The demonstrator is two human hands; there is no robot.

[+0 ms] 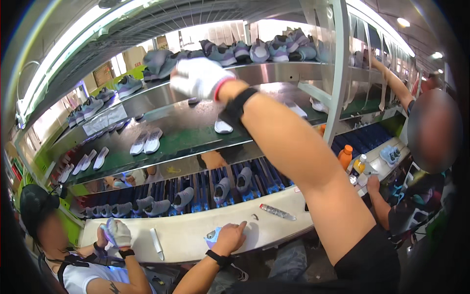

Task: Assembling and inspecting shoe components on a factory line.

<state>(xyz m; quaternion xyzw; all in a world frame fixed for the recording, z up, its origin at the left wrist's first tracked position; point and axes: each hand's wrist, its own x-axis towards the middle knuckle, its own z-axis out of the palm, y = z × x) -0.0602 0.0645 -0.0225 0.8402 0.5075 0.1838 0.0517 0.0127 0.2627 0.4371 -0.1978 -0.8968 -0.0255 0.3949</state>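
Note:
My right hand (199, 81), in a white glove with a red cuff, is raised to the upper metal shelf in front of a pile of grey-purple sneakers (223, 55). A blurred grey sneaker (157, 60) lies just past its fingers; the fingers are smeared, and whether they grip it I cannot tell. Low over the white worktop (191, 252), my bare left hand (230, 239) is closed over a light-blue and white shoe (212, 237), mostly hidden beneath it, with one finger pointing right. A clear tube with a red end (277, 212) lies right of that hand.
Grey sneakers (183, 198) stand on the dark rack behind the worktop. White soles (146, 142) lie on the green belt above. A white, blade-like tool (156, 244) is at left. Co-workers flank me: a left one holds a shoe (116, 232); bottles (345, 157) stand near the right one.

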